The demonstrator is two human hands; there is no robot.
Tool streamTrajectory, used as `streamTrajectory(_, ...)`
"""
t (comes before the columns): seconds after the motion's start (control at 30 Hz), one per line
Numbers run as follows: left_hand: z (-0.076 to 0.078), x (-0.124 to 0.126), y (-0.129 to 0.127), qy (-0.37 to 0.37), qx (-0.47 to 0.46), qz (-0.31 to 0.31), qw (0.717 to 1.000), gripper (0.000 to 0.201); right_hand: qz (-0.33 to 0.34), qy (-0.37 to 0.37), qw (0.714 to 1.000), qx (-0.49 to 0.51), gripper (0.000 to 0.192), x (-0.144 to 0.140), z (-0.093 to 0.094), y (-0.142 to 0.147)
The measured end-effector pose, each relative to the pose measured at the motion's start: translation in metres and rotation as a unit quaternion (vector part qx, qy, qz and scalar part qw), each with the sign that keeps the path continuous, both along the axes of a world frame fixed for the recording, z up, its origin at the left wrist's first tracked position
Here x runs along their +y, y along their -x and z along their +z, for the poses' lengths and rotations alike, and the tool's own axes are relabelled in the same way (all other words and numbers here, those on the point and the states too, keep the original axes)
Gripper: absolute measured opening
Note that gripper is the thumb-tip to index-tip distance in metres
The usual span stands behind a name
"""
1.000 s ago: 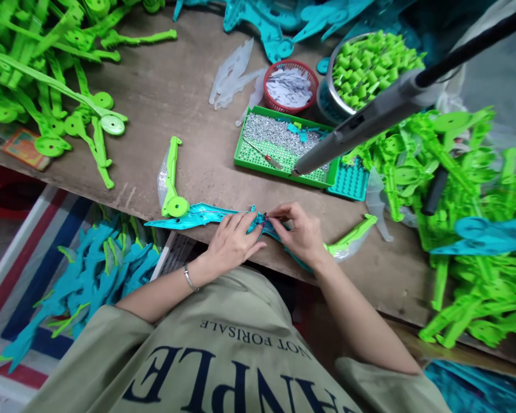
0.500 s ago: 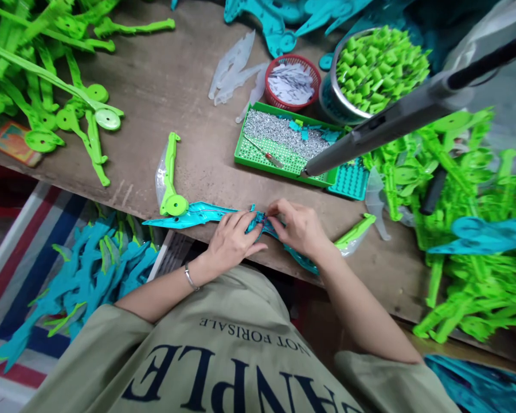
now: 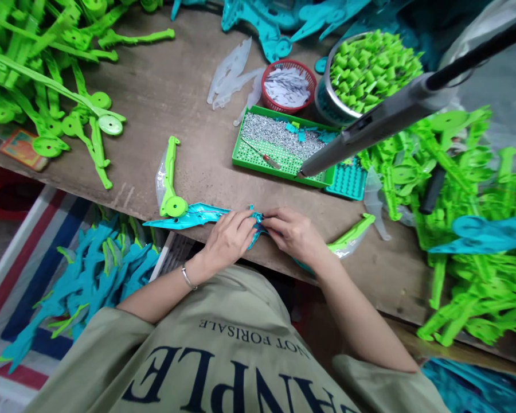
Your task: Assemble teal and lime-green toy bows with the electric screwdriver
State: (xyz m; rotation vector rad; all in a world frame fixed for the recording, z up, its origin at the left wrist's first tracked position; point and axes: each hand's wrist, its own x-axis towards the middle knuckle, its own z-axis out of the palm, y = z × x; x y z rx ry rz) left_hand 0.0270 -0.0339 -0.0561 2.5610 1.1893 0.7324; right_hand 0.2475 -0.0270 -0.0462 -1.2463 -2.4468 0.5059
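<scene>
A long teal and green plastic toy bow lies along the near edge of the wooden table. My left hand presses down on its teal middle. My right hand pinches the same middle part from the right, fingertips almost meeting the left hand's. The bow's green limbs stick out at the left and right. What sits between my fingertips is hidden.
A green tray of small metal screws with a screwdriver lies behind my hands. A grey powered tool hangs above it. A red basket, a steel bowl of green pieces, and piles of green parts surround them.
My right hand slid slightly left and lower on the bow's middle, closing toward the left hand. The view shifted a little; the bow stays in place.
</scene>
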Motion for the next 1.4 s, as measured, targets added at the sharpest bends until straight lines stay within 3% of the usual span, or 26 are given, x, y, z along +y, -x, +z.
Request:
streamTrajectory(0.27,0.013,0.018,-0.004,0.028,0.078,-0.016,0.996,0.017,0.036,-0.010,0.997,-0.063,0.022,0.002,0.002,0.001)
streamTrajectory(0.67,0.031,0.049,-0.016,0.070,0.194,-0.084,0.975,0.020,0.023,-0.006,0.999,-0.035,0.025,0.001,0.001,0.002)
streamTrajectory(0.87,0.036,0.061,-0.010,0.053,0.203,-0.169,0.963,0.018,0.019,-0.008,0.999,-0.033,0.028,0.000,0.000,0.003)
streamTrajectory(1.1,0.048,0.072,-0.006,-0.006,0.259,-0.263,0.929,0.010,0.031,-0.024,0.998,-0.040,0.029,0.001,0.002,0.001)
streamTrajectory(1.4,0.046,0.096,-0.005,-0.086,0.252,-0.391,0.881,0.009,0.017,-0.059,0.998,-0.026,0.033,-0.003,-0.004,0.000)
